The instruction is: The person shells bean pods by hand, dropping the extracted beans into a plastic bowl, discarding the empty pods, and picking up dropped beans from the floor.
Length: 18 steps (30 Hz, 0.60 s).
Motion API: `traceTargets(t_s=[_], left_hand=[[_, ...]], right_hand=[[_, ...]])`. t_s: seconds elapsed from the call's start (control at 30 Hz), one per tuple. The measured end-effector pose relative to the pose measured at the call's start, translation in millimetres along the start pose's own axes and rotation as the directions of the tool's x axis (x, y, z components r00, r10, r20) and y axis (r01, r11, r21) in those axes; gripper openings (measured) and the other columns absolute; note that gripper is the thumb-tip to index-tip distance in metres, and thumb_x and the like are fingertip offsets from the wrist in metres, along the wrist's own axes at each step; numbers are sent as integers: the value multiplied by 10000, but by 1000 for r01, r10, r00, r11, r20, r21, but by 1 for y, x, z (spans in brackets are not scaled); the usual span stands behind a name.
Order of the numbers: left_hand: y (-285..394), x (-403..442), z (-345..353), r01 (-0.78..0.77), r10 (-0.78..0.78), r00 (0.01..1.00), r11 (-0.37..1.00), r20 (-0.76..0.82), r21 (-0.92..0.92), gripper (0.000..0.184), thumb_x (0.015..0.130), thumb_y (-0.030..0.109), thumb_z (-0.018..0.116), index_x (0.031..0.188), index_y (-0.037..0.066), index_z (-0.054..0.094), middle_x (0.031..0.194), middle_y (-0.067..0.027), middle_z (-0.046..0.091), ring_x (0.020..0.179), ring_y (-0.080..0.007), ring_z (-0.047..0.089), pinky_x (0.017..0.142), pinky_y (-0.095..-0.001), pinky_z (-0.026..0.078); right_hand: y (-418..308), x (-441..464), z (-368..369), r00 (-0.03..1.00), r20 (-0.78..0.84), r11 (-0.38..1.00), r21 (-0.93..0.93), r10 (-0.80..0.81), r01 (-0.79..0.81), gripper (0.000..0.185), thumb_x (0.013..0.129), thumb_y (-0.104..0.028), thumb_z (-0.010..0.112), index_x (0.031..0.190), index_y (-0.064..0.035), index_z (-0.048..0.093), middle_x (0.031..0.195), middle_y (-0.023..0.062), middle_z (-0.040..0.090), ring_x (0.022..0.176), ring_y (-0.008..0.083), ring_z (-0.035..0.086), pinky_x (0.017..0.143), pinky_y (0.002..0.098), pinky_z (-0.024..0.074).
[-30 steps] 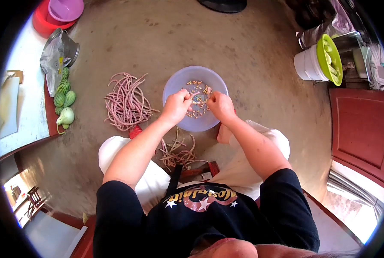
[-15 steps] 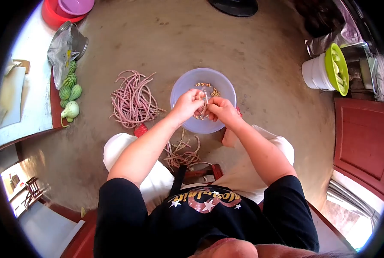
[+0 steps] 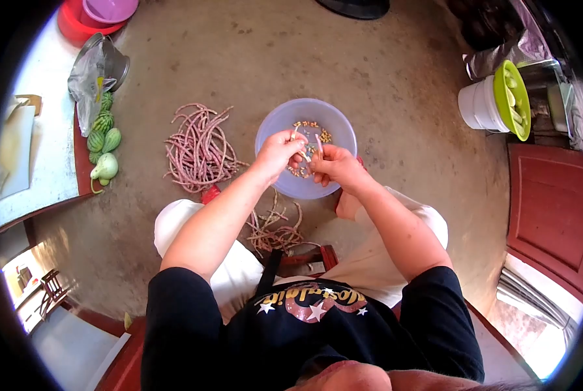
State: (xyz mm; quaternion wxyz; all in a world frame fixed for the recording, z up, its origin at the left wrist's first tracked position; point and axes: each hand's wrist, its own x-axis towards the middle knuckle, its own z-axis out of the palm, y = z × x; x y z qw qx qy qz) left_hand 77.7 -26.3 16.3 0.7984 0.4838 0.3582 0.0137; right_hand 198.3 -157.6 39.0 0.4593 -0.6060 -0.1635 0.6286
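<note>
Both hands are over a pale purple basin (image 3: pixel 345 130) on the floor. Loose light-brown beans (image 3: pixel 325 137) lie in its bottom. My left hand (image 3: pixel 281 154) pinches a bean pod piece (image 3: pixel 295 134), whose pale end sticks up above the fingers. A pinkish pod piece (image 3: pixel 319 143) stands up from the closed fingers of my right hand (image 3: pixel 337 167). A small gap separates the hands; whether the two pieces are joined is not clear. Left of the basin lies a pile of long purple bean pods (image 3: pixel 203 150). Thin, limp pods (image 3: pixel 275 228) lie between my legs.
Small striped melons (image 3: pixel 102 124) and a pale green gourd (image 3: pixel 105 167) line the left table's edge (image 3: pixel 83 156). A metal pot (image 3: pixel 117 64) stands there too. At right, a green basin (image 3: pixel 504 104) of vegetables sits on a white bucket (image 3: pixel 479 107).
My hands have drawn slightly apart, and a pod piece now shows in each one. The whole view has shifted a little.
</note>
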Motion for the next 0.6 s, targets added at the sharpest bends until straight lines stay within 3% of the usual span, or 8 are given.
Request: traceTargets(t_s=[0.07, 0.27, 0.37, 0.43, 0.6], left_hand=[[0, 1, -3, 11, -12, 1000, 998, -18, -60, 87, 850, 126, 535, 894, 52, 550, 746, -3, 544, 626, -70, 517, 511, -216, 443], [3, -6, 1, -18, 20, 999, 997, 34, -70, 117, 861, 144, 534, 924, 47, 548, 791, -31, 562, 651, -98, 531, 572, -234, 451], [2, -9, 5, 5, -4, 1000, 1000, 21, -25, 123, 859, 155, 539, 917, 47, 547, 783, -36, 570, 662, -106, 540, 575, -244, 460], [-2, -10, 4, 151, -153, 986, 988, 71, 37, 107, 852, 141, 542, 874, 38, 558, 757, -30, 589, 617, -95, 544, 511, -239, 465], [-11, -10, 5, 52, -58, 998, 988, 34, 144, 158, 847, 188, 559, 870, 32, 564, 738, -39, 600, 646, -114, 586, 505, -254, 485]], right_hand=[[1, 1, -1, 1000, -3, 997, 78, -21, 21, 131, 788, -157, 614, 838, -53, 552, 682, 3, 562, 564, 70, 515, 479, 203, 401], [2, 3, 1, 998, -50, 995, -91, -34, 30, 108, 791, -141, 618, 816, -58, 554, 658, -15, 549, 553, 57, 508, 473, 193, 395], [4, 4, 1, 997, -57, 992, -123, -43, 35, 103, 797, -142, 612, 814, -58, 554, 650, -18, 549, 549, 53, 510, 464, 195, 392], [8, 7, -1, 994, -78, 984, -168, -77, 63, 101, 803, -144, 604, 811, -57, 555, 652, -12, 559, 544, 55, 516, 455, 198, 391], [10, 7, 0, 992, -116, 963, -268, -52, 19, 124, 793, -158, 603, 808, -46, 552, 689, 27, 595, 578, 86, 561, 480, 216, 429]])
